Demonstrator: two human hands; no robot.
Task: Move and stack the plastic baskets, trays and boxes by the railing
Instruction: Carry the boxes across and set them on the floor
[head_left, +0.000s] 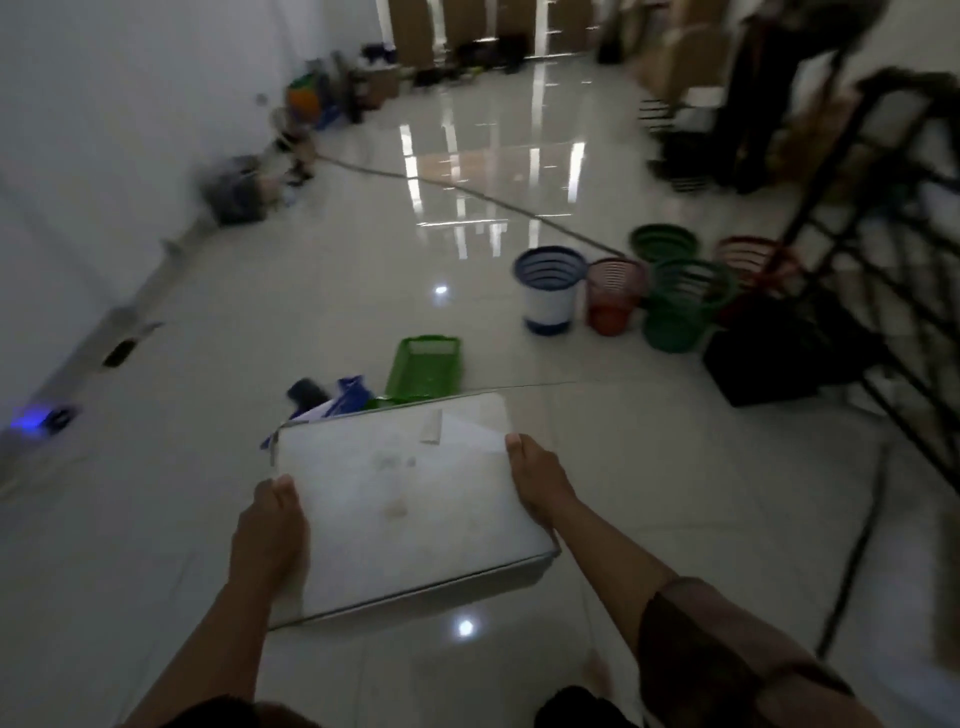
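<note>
Hands, left (270, 525) and right (540, 480), grasp opposite short sides of a pale, frosted plastic box (410, 504), thumbs on its upper face and the remaining fingers hidden beneath, so their curl cannot be confirmed. The box is carried clear of the glossy tiled floor (208, 415), tilted with its far-right corner higher. A strip of tape or a label lies near that corner.

Just beyond the box, a green tray (426, 366) sits on the floor, with blue items (353, 395) and a dark object (306, 389) to its left; these are too blurred to identify. Further ahead and to the right of the right hand stands a cluster of round slatted baskets: a blue-and-white basket (550, 291), a small red basket (615, 299), a green basket (680, 306) nearest, a second green basket (664, 241) behind, and a dark red basket (748, 257) against the black railing (883, 291). A black crate (769, 353) rests at the foot of the railing.

Progress, as judged: the task is partly done. Several baskets already stand by the railing but side by side, not visibly nested, though the nearest green one may hold another. The box is in transit and not yet placed; the green tray and the blue items remain well apart from the railing group. Remaining work appears to include setting down the box, fetching the tray, and stacking like with like.
</note>
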